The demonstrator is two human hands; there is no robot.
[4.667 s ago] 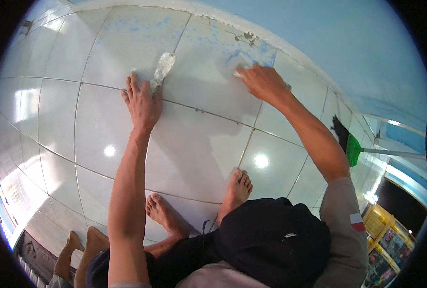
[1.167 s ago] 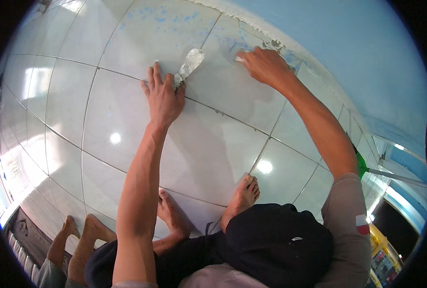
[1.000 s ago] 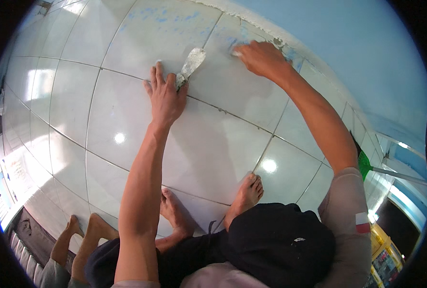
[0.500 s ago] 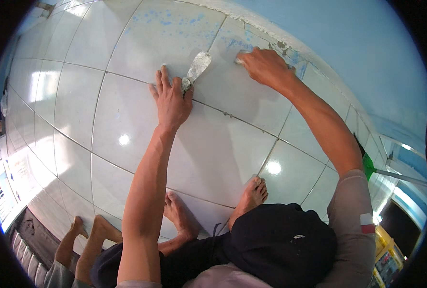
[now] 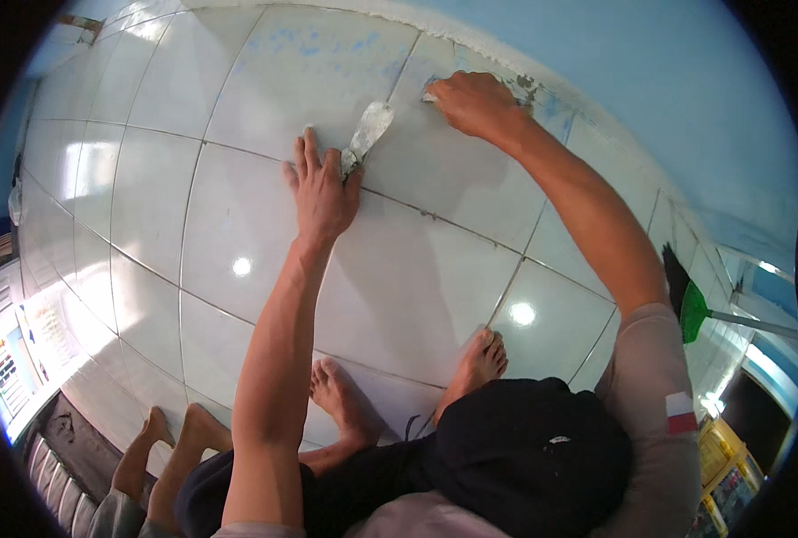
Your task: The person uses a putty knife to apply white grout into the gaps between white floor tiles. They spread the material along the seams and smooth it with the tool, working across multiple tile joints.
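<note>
My left hand (image 5: 325, 193) rests on the white tiled floor (image 5: 390, 287), outer fingers spread, with thumb and index finger on the handle of a putty knife whose crusted blade (image 5: 372, 125) points away from me. Further right, near the wall's base, my right hand (image 5: 466, 103) is closed around a small object I cannot make out, its pale tip showing at the fingertips, over blue-stained tile. Blue specks (image 5: 305, 40) dot the far tiles, and grey chipped patches (image 5: 526, 85) lie by the plaster edge.
A light blue wall (image 5: 668, 99) runs along the back and right. A green broom (image 5: 695, 309) stands at the right. My bare feet (image 5: 484, 354) are below my hands. Another person's bare feet and legs (image 5: 174, 448) show at lower left, and yellow items (image 5: 722, 453) at lower right.
My right hand has shifted slightly left and toward the wall over the stained tile. My left hand stays on the putty knife. More of the broom shows than half a second ago.
</note>
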